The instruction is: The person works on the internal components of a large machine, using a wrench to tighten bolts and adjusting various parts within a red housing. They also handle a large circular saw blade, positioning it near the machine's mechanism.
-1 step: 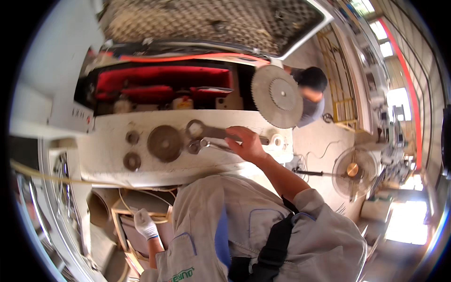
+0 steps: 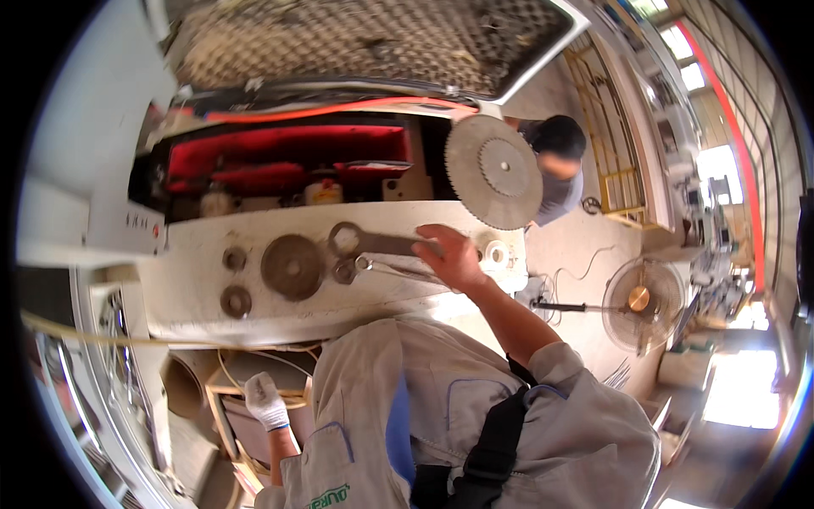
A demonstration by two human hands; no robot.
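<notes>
My bare right hand (image 2: pixel 452 257) is over the bench, its thumb and fingers apart across the handle of a big dark ring wrench (image 2: pixel 381 243). The fingers do not close round the handle. Beneath the palm runs a slimmer shiny wrench (image 2: pixel 398 269), its ring end beside a dark nut-like ring (image 2: pixel 343 271). To their left lie a large dark round flange (image 2: pixel 292 267) and two small metal rings (image 2: pixel 235 259). My left hand (image 2: pixel 267 402), in a white glove, hangs low at my side near a wooden-framed box; its finger pose is unclear.
A large toothed circular saw blade (image 2: pixel 494 172), with a smaller one against it, stands at the bench's far right. Pale rings (image 2: pixel 496 254) lie below it. Behind the bench (image 2: pixel 195 293) is a red-lined machine recess (image 2: pixel 280 148). A person (image 2: pixel 560 165) and a floor fan (image 2: pixel 643 305) are to the right.
My right hand has slid a little to the right along the dark wrench, which stays in place among the other parts. The whole view has shifted slightly. My left hand still hangs low.
</notes>
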